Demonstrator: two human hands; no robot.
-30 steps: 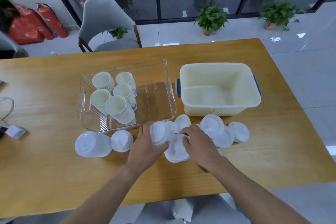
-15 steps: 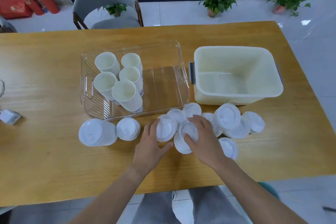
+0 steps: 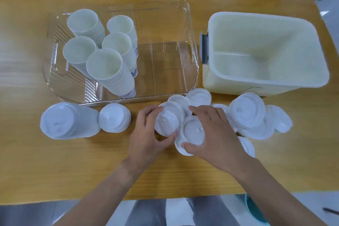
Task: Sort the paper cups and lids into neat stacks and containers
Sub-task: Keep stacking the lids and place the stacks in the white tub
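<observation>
1. The left hand curls around a short stack of white lids, fingers over its far edge and thumb against its near edge — a clear grip.
2. The right hand pinches another white lid just at the stack's 4 o'clock; the fingers arch over the lid's far rim and the thumb tip presses its near rim.
3. Both held pieces sit low over the wooden surface, near its front edge, touching each other where the two thumbs meet.
4. At 12 o'clock from the hands lies a clear plastic tray holding five tilted stacks of paper cups, all crowded into its left half.
5. At 2 o'clock stands a cream tub with a grey handle on its left wall.
6. Loose lids are heaped in front of the tub, at 3 o'clock from the right hand, overlapping one another; two more lie against the tray's front right corner.
7. At 9 o'clock from the left hand stands a small lid stack, and just beyond it a taller lid stack lying tipped toward the camera — the two are touching or nearly so.
</observation>
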